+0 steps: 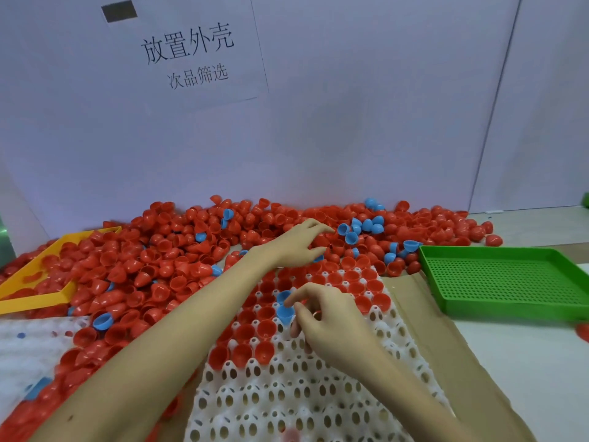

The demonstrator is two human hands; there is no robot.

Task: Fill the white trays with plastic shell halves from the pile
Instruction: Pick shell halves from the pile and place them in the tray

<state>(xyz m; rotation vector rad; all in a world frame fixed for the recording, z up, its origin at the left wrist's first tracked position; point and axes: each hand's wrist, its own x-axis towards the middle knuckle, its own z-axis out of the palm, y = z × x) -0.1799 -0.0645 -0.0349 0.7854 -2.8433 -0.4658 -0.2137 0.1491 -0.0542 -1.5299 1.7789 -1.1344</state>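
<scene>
So we've filled the far rows of the white tray (287,406); near rows wait; our right hand (331,323) pinches a blue shell half (284,313) over it; our left hand (299,242) reaches, fingers spread, into the pile (165,253).

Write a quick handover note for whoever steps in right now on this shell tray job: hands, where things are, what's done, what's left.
Left hand: open, reaching into the shell pile at the back.
Right hand: pinching a blue shell over the white tray.
Done: the tray's far rows hold red shells, plus one blue.
Left: the near rows are empty holes; keep filling from the pile.
The green tray on the right holds nothing.
</scene>
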